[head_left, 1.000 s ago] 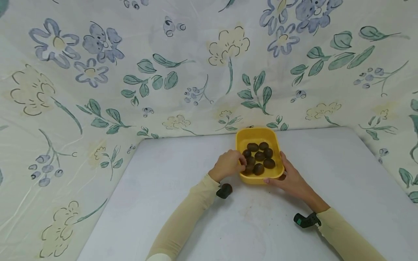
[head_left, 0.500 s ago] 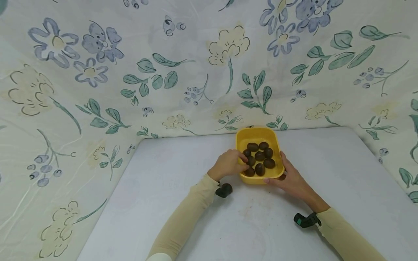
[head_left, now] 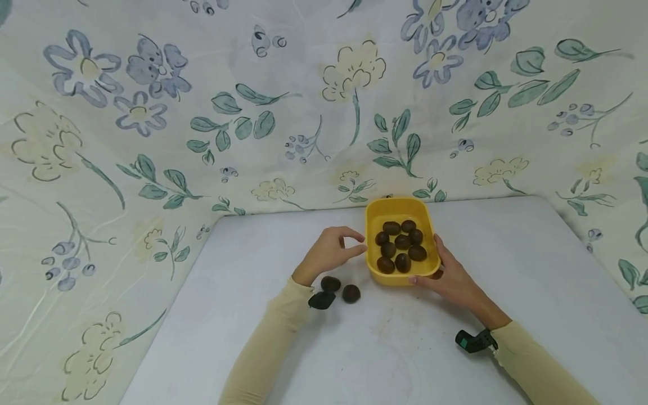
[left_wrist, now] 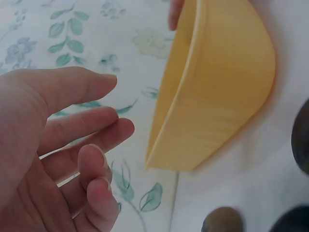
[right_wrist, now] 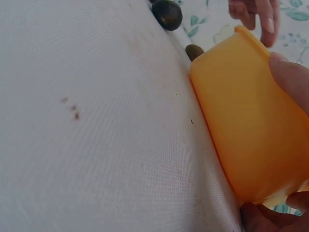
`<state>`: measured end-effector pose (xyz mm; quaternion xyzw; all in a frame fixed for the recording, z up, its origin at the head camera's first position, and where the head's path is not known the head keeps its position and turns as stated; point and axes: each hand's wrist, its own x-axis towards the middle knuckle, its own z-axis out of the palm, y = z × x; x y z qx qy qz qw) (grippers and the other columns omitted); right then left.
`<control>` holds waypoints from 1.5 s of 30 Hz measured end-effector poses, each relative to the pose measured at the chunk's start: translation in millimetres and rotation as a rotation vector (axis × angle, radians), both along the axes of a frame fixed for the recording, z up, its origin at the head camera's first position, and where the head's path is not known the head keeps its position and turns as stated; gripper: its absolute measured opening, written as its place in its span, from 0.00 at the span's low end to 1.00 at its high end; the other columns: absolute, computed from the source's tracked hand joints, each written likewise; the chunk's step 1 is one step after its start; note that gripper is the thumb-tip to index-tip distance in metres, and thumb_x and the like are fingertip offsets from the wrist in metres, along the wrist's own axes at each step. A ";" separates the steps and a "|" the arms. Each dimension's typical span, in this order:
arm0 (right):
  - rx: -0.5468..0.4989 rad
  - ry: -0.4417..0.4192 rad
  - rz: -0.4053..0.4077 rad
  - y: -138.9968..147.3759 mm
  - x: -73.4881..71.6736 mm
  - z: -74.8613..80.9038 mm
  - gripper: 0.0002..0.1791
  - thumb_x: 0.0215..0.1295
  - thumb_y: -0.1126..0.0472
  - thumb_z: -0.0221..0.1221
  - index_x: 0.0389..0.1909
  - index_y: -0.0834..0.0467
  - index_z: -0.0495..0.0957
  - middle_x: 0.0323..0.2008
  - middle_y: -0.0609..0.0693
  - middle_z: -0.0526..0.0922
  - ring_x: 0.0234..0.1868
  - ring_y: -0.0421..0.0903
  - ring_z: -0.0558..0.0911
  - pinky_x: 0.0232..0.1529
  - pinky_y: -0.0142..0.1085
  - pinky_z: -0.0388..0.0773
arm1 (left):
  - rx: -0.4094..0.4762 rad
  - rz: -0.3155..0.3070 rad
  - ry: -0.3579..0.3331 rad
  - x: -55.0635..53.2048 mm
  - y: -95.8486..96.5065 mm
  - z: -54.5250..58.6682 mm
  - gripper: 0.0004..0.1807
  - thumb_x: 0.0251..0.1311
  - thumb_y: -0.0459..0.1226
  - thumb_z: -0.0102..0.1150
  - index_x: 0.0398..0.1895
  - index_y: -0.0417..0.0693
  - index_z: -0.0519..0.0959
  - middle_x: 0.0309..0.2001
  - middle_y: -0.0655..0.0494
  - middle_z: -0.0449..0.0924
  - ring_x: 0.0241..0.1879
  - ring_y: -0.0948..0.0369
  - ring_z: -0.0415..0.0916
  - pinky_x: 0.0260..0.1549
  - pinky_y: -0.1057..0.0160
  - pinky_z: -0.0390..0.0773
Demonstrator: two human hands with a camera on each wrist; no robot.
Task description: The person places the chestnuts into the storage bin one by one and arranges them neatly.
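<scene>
We see the right hand (head_left: 450, 275) gripping a yellow tub (head_left: 390, 280) of brown fruits (head_left: 402, 242) near the far edge of the tabletop (head_left: 283, 247); the left hand (head_left: 331, 247), loose-fingered and holding nothing, is just beside the tub. More fruits (head_left: 351, 293) lie outside, nearer the left edge.

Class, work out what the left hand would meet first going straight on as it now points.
Probably the yellow container: the left hand points toward its side. The left wrist view shows a gap between them, though exact height is hard to judge.
</scene>
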<state>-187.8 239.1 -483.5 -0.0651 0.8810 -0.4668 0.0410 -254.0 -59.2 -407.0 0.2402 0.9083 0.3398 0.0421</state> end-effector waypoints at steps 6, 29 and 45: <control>-0.010 -0.012 0.004 0.6 0.0 -1.0 0.73 0.57 0.36 0.73 0.84 0.54 0.28 0.85 0.61 0.39 0.83 0.68 0.48 0.78 0.64 0.51 | 0.032 0.060 0.033 6.9 -28.7 0.8 0.16 0.65 0.45 0.68 0.51 0.48 0.88 0.44 0.51 0.89 0.23 0.61 0.68 0.22 0.67 0.69; 0.003 -0.001 -0.001 -0.2 0.7 -0.7 0.72 0.57 0.37 0.73 0.84 0.55 0.29 0.84 0.62 0.41 0.82 0.68 0.50 0.78 0.64 0.53 | -0.097 0.281 -0.059 -9.8 -56.6 -43.9 0.21 0.60 0.50 0.72 0.51 0.48 0.87 0.58 0.51 0.86 0.44 0.56 0.82 0.43 0.57 0.82; 0.005 -0.008 -0.005 -0.7 0.5 1.3 0.72 0.57 0.37 0.73 0.84 0.55 0.29 0.84 0.62 0.41 0.82 0.68 0.50 0.78 0.65 0.52 | -0.259 0.256 -0.088 -12.9 -35.7 -39.3 0.23 0.57 0.48 0.76 0.51 0.46 0.87 0.51 0.55 0.89 0.56 0.54 0.82 0.57 0.49 0.80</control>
